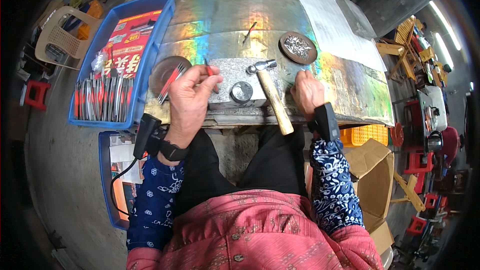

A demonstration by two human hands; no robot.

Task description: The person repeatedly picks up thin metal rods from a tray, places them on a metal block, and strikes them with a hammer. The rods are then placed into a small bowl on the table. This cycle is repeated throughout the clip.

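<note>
Between the thumb and fingers of my left hand (187,95) is a slim red-and-black tool (209,71), upright over the left end of a grey metal block (227,70). Several similar red-and-silver pieces (172,81) stick out beside that hand, over a brown round dish (162,67). A small round dark metal piece (241,92) sits on the block's near side. A hammer (272,92) lies with its head on the block and its wooden handle over the table edge. My right hand (307,90) is closed at the table, right of the hammer; whatever its fingertips pinch is hidden.
A brown dish (290,40) of small silver pins stands at the right. Another slim black-and-red tool (249,33) lies beyond the block. On the left, a blue tray (170,7) holds rows of such tools. A cardboard box (375,180) is by my right elbow.
</note>
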